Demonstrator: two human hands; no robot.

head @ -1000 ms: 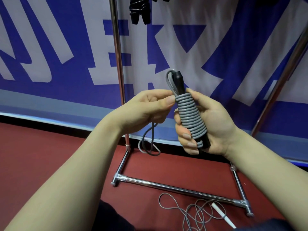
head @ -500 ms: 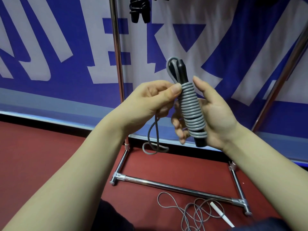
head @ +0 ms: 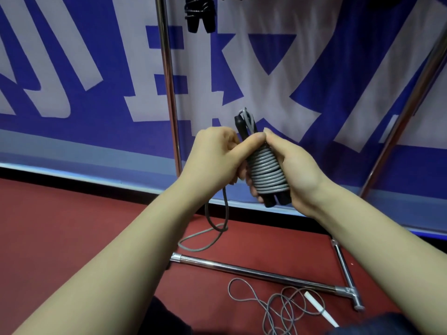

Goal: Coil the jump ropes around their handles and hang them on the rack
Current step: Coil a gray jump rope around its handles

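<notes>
A grey jump rope is wound in tight coils round its two black handles, whose ends stick out below. My right hand grips this bundle from the right. My left hand pinches the rope at the top of the coils, thumb against the handles. The loose grey tail hangs from my left hand in a loop down to the floor. The chrome rack's left upright stands just behind my hands.
A coiled black jump rope hangs at the top of the rack. The rack's base bar lies on the red floor. In front of the bar lies an uncoiled grey rope with a white handle. A blue-and-white banner backs the rack.
My left hand has come up to the top of the coils and closed against my right thumb. The bundle has dropped lower, and my right hand has closed round it again.
</notes>
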